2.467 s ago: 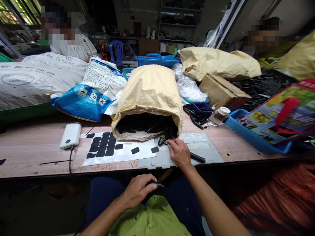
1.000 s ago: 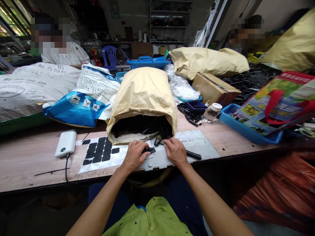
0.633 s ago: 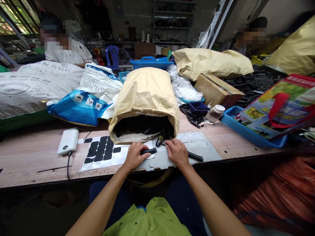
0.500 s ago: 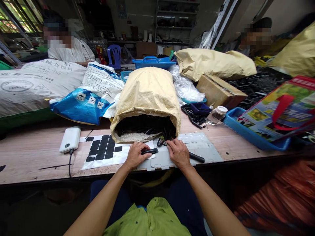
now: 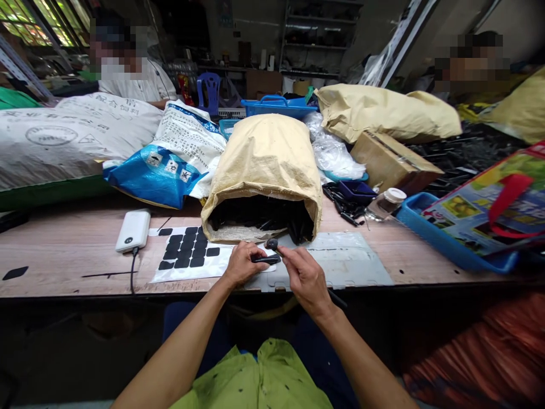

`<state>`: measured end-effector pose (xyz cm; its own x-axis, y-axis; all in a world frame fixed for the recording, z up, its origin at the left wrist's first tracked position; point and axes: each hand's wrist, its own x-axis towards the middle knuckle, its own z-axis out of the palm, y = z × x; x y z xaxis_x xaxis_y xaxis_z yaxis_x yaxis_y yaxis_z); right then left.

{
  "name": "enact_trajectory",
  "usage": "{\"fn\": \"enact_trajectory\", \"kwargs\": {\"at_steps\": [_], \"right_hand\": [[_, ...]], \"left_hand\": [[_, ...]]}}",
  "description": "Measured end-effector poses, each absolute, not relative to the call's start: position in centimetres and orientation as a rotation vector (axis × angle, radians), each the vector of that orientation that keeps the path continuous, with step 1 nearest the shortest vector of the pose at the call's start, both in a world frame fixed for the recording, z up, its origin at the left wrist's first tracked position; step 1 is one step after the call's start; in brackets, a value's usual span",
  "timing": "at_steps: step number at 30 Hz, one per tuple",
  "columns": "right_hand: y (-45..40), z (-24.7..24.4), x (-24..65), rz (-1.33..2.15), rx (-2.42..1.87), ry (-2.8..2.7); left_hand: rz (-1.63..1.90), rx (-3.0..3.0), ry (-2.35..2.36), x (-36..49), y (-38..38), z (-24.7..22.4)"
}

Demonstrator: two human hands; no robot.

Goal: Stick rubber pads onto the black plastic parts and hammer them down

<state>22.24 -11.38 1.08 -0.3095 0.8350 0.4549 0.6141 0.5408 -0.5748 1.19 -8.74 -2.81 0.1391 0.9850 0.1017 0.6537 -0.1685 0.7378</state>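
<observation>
My left hand (image 5: 242,264) is closed on a slim black handle-like piece (image 5: 267,259), pinning it low over the grey sheet at the table's front. In my right hand (image 5: 305,278) is a small hammer (image 5: 271,243); its dark round head is just beyond the black piece, and its black handle sticks out behind my palm. Straight ahead, an open tan sack (image 5: 261,153) lies on its side with its mouth facing me, full of black pieces (image 5: 264,215). The grey sheet (image 5: 349,261) lies flat under and to the right of my hands.
Left of my hands lie a white sheet with black stickers (image 5: 186,247) and a white power bank (image 5: 133,230) with a cable. To the right stand a clear jar (image 5: 386,203) and a blue tray (image 5: 460,244). White-and-blue sacks (image 5: 170,153) and a co-worker (image 5: 128,74) are farther back.
My right hand has lifted the hammer off the grey sheet and tilted it, its handle end now lower, past the table edge. My left hand still holds the black piece. The view has shifted slightly.
</observation>
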Motion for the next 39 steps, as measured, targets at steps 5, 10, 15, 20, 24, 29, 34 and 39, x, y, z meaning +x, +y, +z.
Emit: {"fn": "enact_trajectory", "kwargs": {"at_steps": [5,10,15,20,24,29,34,39], "right_hand": [[-12.1,0.3,21.6,0.277,-1.247,-2.2],[-12.0,0.7,22.3,0.26,-1.312,-2.139],[-12.3,0.6,22.8,0.267,-1.316,-2.14],[-11.4,0.0,23.8,0.223,-1.375,-2.095],[-9.5,-0.5,25.6,0.145,-1.393,-2.059],[-7.4,-2.4,27.4,0.031,-1.351,-2.247],[-6.6,-3.8,27.6,-0.024,-1.365,-2.255],[-6.8,-3.8,27.3,-0.032,-1.415,-2.237]], "left_hand": [[0.755,1.914,1.577,1.2,-8.7,-2.5],[0.805,1.88,1.573,1.2,-8.8,-2.5],[0.794,1.885,1.602,1.3,-8.7,-2.8],[0.773,1.892,1.597,1.3,-8.7,-2.7],[0.758,1.889,1.609,1.4,-8.7,-2.5],[0.763,1.891,1.606,1.3,-8.7,-2.6],[0.773,1.909,1.608,1.2,-8.7,-2.8],[0.766,1.898,1.615,1.2,-8.7,-2.8]]}}
